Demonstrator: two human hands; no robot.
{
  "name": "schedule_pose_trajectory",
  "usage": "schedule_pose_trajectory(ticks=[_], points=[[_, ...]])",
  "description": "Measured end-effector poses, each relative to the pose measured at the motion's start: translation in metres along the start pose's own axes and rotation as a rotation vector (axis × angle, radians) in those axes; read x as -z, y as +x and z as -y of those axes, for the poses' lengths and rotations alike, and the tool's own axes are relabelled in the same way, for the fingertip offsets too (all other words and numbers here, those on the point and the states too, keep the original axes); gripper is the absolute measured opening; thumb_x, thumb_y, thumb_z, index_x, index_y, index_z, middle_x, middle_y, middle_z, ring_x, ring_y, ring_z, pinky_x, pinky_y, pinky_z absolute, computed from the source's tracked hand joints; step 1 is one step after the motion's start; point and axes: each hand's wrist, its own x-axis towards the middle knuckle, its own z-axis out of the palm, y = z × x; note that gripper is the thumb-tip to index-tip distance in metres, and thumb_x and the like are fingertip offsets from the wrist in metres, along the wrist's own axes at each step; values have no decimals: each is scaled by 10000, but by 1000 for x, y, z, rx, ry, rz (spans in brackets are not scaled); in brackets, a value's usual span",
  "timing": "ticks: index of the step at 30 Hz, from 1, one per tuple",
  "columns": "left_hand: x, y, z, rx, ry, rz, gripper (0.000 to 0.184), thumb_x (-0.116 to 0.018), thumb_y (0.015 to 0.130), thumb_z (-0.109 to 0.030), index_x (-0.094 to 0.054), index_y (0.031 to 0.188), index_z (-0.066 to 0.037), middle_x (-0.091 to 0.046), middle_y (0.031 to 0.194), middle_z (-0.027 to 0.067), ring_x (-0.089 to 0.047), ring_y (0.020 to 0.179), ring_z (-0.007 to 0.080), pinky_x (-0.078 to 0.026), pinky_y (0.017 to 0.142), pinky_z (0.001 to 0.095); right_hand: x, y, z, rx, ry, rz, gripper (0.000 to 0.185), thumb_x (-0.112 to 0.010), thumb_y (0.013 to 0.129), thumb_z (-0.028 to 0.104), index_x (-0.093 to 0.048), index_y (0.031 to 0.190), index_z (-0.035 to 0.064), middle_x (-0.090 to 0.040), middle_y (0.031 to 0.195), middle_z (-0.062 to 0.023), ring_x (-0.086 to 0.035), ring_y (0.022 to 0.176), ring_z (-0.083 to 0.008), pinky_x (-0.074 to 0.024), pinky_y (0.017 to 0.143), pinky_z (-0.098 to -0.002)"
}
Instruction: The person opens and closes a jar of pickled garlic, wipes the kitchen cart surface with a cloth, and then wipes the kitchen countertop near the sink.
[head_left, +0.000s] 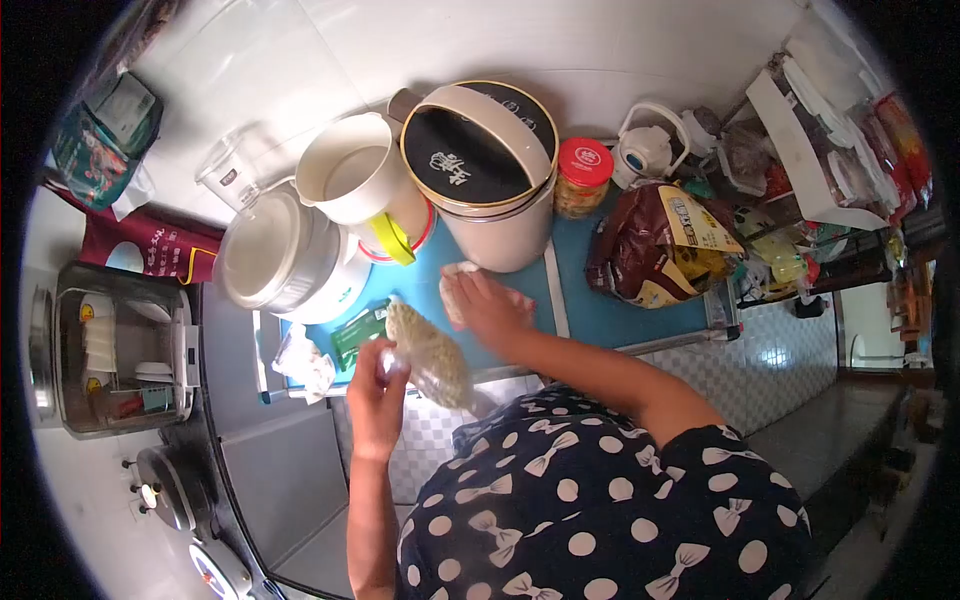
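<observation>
My left hand (376, 395) pinches a clear plastic bag of small pale-green grains or beans (428, 350), held up over the front edge of the blue table top (500, 300). With fingers bent over it, my right hand (490, 310) presses a pink and white cloth (458, 285) against the table. A green packet (358, 332) lies flat just behind my left hand. Left of that is a crumpled clear plastic bag (303, 360) whose contents I cannot make out.
Along the wall stand a white lidded pot (265, 250), a cream pitcher (345, 170), a large bucket with a black lid (495, 235) and a red-lidded jar (583, 180). A brown bag (640, 245) sits at the right, beside a loaded shelf (815, 150).
</observation>
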Motion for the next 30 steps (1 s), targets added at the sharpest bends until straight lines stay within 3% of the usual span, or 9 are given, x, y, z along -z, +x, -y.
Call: schedule_pose_trajectory(ticks=[6, 10, 13, 14, 18, 21, 25, 26, 30], points=[[33, -58, 2, 77, -46, -144, 289, -655, 826, 1, -583, 1103, -40, -508, 867, -27, -412, 729, 60, -386, 650, 200, -50, 61, 29, -243, -165, -144, 458, -447, 844, 91, -450, 1260, -102, -457, 1336, -228, -396, 1249, -375, -315, 1061, -468], [47, -89, 13, 185, -185, -236, 338, -639, 816, 51, -571, 1130, -52, -586, 1018, 13, -512, 852, 71, -437, 756, 205, -66, 84, 30, -346, -205, 72, 485, -431, 878, 127, -414, 1314, -85, -402, 1408, -226, -323, 1316, -394, -258, 1093, -510], [58, -106, 35, 189, -191, -290, 353, -629, 820, 64, -555, 1148, -44, -589, 1087, 35, -530, 891, 82, -458, 782, 223, -62, 77, 34, -294, -223, 105, 511, -441, 870, 142, -402, 1330, -78, -388, 1428, -211, -303, 1335, -394, -236, 1106, -505], [62, -111, 38, 221, -214, -305, 349, -621, 826, 66, -545, 1150, -38, -585, 1114, 53, -543, 923, 92, -471, 799, 234, -59, 72, 36, -264, -199, 45, 480, -453, 864, 146, -459, 1293, -69, -437, 1384, -190, -356, 1292, -371, -253, 1090, -489], [67, -126, 40, 246, -350, -372, 347, -612, 830, 75, -541, 1144, -54, -582, 1059, 46, -549, 911, 88, -474, 780, 223, -50, 47, 52, -28, -209, -44, 413, -502, 834, 155, -565, 1215, 10, -522, 1298, -122, -457, 1210, -296, -324, 1032, -452], [72, -138, 57, 266, -360, -349, 357, -610, 829, 80, -538, 1151, -54, -577, 1037, 35, -545, 886, 77, -472, 753, 213, -51, 46, 71, 12, -160, -52, 385, -490, 837, 142, -590, 1188, 16, -546, 1277, -122, -476, 1193, -303, -330, 1031, -448], [71, -138, 61, 229, -328, -380, 336, -606, 831, 71, -545, 1137, -54, -583, 972, 22, -553, 819, 74, -480, 722, 216, -64, 65, 87, 5, -105, 116, 428, -482, 841, 146, -531, 1242, 6, -451, 1379, -104, -427, 1241, -291, -338, 1024, -452], [70, -136, 57, 220, -325, -385, 314, -603, 838, 62, -548, 1126, -52, -592, 944, 24, -564, 800, 81, -493, 717, 226, -80, 71, 90, 2, -11, 17, 351, -502, 857, 178, -588, 1158, 20, -489, 1271, -95, -424, 1170, -270, -337, 1003, -438], [64, -128, 43, 256, -321, -363, 309, -594, 840, 62, -550, 1124, -50, -602, 937, 33, -577, 793, 90, -509, 731, 236, -77, 95, 82, 232, -64, 87, 284, -495, 876, 181, -618, 1109, 74, -533, 1202, -29, -468, 1105, -228, -400, 916, -380]])
